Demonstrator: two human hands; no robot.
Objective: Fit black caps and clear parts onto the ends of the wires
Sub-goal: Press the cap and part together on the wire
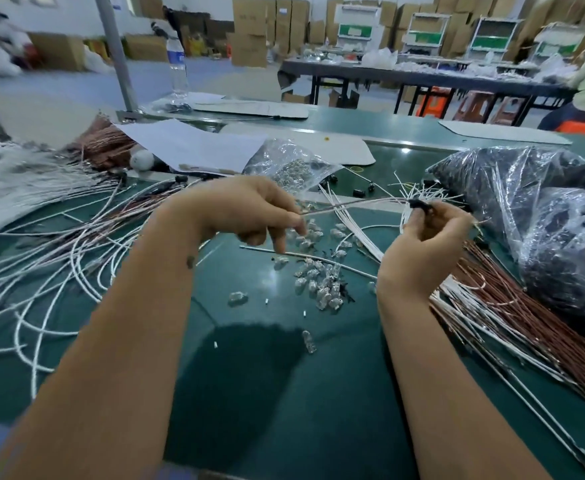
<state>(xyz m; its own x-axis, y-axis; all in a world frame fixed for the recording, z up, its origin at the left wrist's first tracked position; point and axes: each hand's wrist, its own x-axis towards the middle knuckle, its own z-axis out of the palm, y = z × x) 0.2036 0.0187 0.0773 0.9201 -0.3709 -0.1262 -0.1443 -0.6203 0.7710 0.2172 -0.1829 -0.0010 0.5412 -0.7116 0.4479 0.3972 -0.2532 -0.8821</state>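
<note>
The left hand [239, 209] pinches a thin wire [350, 203] between thumb and fingertips, above the middle of the green counter [284, 393]. The wire runs across to the right hand [426, 237], which is raised with its fingers curled and grips a black cap [419, 204] at the wire's end. Whether the cap is fully seated on the wire cannot be told.

Loose clear parts [322, 285] lie scattered on the counter below and between the two hands; one separate clear part [308, 341] lies nearer the front edge. A clear bag of clear parts [291, 168] lies behind the left hand, toward the far edge. A large clear bag of black caps [526, 209] occupies the right side of the counter, just beside the right hand.

A bundle of brown and white wires [492, 306] lies along the right side, partly under the right forearm and against the large bag. Loose white wires [41, 258] fan across the left side of the counter. A white paper sheet [194, 143] lies toward the far left, with a water bottle [176, 64] standing behind it at the far edge.
</note>
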